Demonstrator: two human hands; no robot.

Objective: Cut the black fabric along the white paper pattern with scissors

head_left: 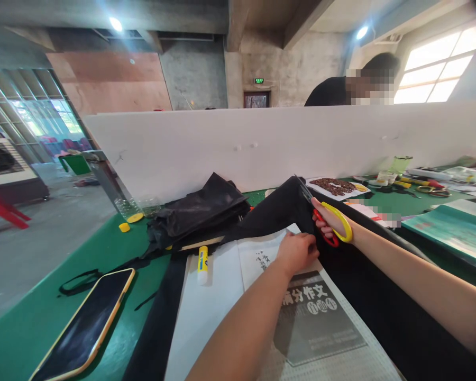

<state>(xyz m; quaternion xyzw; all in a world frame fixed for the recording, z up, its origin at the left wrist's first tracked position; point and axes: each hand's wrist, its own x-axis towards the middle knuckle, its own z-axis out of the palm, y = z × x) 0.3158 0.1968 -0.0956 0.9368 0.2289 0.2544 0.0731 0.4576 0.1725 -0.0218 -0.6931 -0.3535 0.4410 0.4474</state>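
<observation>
My right hand [326, 221] grips a pair of scissors [343, 225] with red and yellow handles, its blades pointing up and away along the black fabric [287, 198]. Just left of it, my left hand [299, 253] is closed at the top edge of an open book [321, 323], with its fingers curled against the black fabric; the fingertips are partly hidden. The fabric lies under the book and shows on both sides. On the book's left white page rests a glue stick [202, 264] with a yellow label.
A phone [89, 323] lies at left on the green table [35, 328]. Crumpled black material [200, 209] is piled behind the book. A white partition [206, 148] stands at the back, with a person [329, 91] beyond it. Pictures, papers and tools lie at right, including a teal booklet [452, 230].
</observation>
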